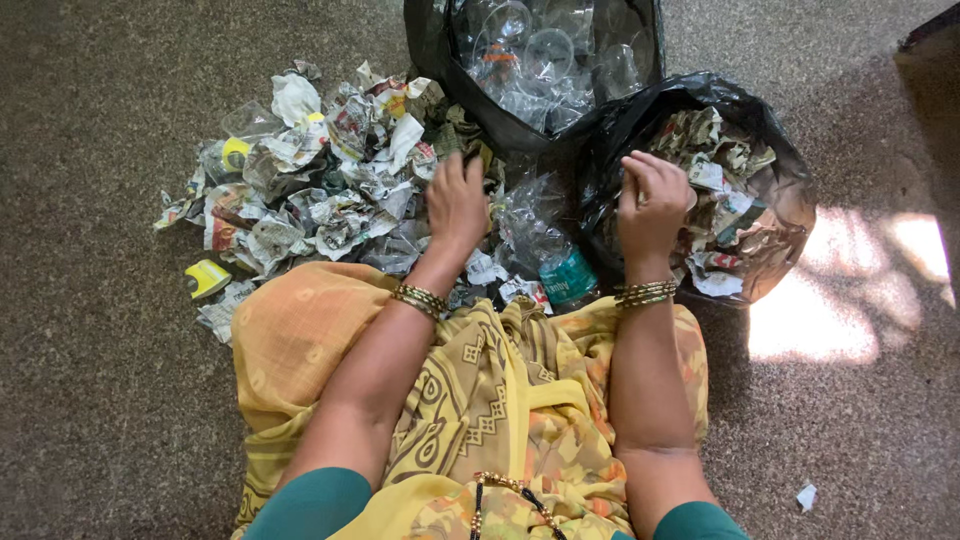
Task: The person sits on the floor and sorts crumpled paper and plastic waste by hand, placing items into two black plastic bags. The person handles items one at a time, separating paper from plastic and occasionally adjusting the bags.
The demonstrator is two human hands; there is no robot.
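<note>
A heap of crumpled paper scraps (320,180) and crushed clear plastic lies on the floor in front of me. My left hand (456,200) rests on the heap's right side, fingers curled down onto the scraps; whether it grips one is hidden. My right hand (650,205) hangs over the mouth of a black bag of paper scraps (780,170), fingers curled, with a pale scrap showing under them. A crushed clear bottle with a teal label (552,262) lies between my two hands.
A second black bag (440,60) behind holds clear plastic bottles and cups. A yellow cup piece (206,277) lies at the heap's left edge. A small white scrap (806,496) sits on the speckled floor at right. Sunlight patches fall at right.
</note>
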